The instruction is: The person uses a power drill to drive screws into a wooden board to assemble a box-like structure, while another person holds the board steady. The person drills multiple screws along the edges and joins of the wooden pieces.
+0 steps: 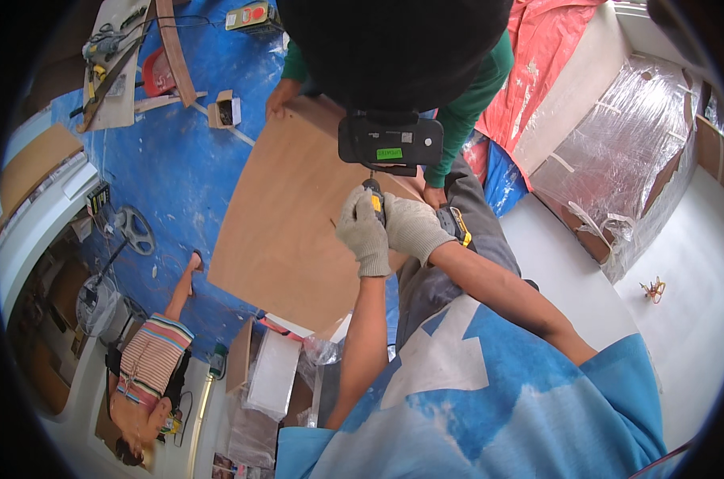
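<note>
A black and yellow cordless drill (377,204) is held between my two gloved hands, its bit end pointing away from me over a plywood sheet (286,215). My left hand (363,233) is closed around the side of the drill's body. Wrapped round the handle, my right hand (414,228) leaves the battery end showing at its right. Both gloves are off-white knit. A co-worker in green sleeves bends over the far side, one hand (280,97) on the sheet's far left corner, the other (434,197) by its right edge. The bit's tip is partly hidden by the co-worker's headgear.
Blue sheeting (190,152) covers the floor. Tools lie on a board (113,80) at far left, near a red dustpan (160,72) and small open box (224,110). A fan (98,303) and another person (150,363) are left. A plastic-wrapped panel (609,152) stands right.
</note>
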